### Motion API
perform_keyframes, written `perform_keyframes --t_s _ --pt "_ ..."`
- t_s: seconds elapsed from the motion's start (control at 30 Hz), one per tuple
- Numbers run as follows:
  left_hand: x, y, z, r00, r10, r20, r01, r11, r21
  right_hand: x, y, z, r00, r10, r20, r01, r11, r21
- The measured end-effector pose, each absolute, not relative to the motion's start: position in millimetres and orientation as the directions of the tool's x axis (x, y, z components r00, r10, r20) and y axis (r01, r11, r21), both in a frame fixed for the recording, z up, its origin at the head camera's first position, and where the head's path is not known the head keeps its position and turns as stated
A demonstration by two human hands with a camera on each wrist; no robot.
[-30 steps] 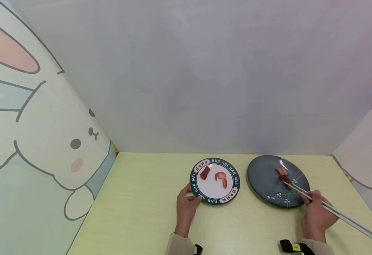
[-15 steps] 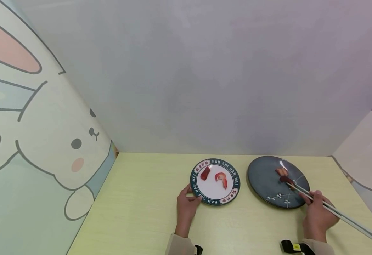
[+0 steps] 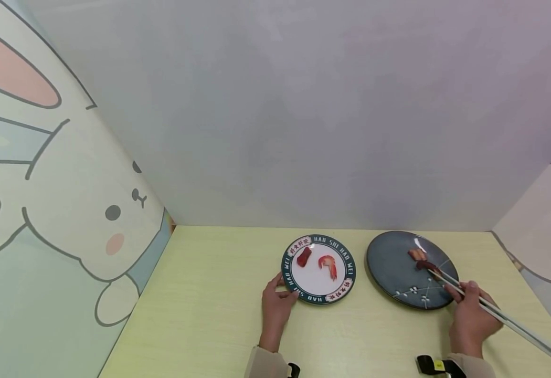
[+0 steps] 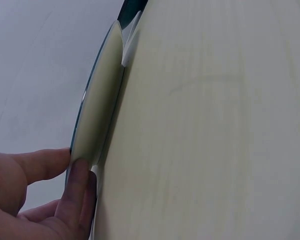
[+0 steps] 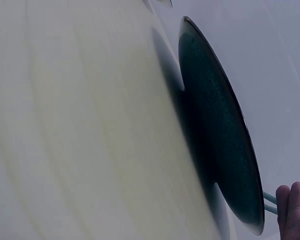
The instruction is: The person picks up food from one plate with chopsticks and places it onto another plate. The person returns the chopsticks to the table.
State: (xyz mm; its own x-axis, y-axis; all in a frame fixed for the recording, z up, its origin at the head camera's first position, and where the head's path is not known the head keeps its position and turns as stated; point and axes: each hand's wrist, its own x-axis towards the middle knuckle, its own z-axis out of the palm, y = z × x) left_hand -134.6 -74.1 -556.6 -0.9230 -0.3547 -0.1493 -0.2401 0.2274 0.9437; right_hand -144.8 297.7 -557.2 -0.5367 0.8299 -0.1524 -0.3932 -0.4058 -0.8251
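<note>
My left hand (image 3: pixel 277 310) pinches the near-left rim of a small white plate (image 3: pixel 313 284) with a dark green lettered border. In the left wrist view its thumb is above the rim and its fingers (image 4: pixel 72 195) are underneath. On that plate lie a dark red piece of food (image 3: pixel 304 256) and a shrimp (image 3: pixel 332 266). My right hand (image 3: pixel 475 317) holds a pair of long pale chopsticks (image 3: pixel 516 323) over a dark plate (image 3: pixel 389 262) with a white blossom pattern. Their tips are at a dark reddish-brown strip of food (image 3: pixel 427 265), beside a paler pinkish piece (image 3: pixel 417 254).
Both plates stand on a pale yellow wooden table (image 3: pixel 219 289), near its back edge. A plain grey wall (image 3: pixel 304 115) rises behind it. At the left is a panel with a cartoon rabbit (image 3: pixel 77 210). In the right wrist view the dark plate's underside (image 5: pixel 215 125) flares up from the table.
The chopstick tips and the dark strip of food have shifted slightly right on the dark plate. The left hand and the small plate stay put.
</note>
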Motion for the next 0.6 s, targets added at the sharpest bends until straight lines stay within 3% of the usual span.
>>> perform_keyframes --t_s 0.6 --pt "-135.2 -74.0 -557.4 -0.928 -0.347 -0.132 -0.222 0.234 0.947 -143.2 297.8 -560.6 -0.559 0.820 -0.121 -0.339 -0.359 -0.869"
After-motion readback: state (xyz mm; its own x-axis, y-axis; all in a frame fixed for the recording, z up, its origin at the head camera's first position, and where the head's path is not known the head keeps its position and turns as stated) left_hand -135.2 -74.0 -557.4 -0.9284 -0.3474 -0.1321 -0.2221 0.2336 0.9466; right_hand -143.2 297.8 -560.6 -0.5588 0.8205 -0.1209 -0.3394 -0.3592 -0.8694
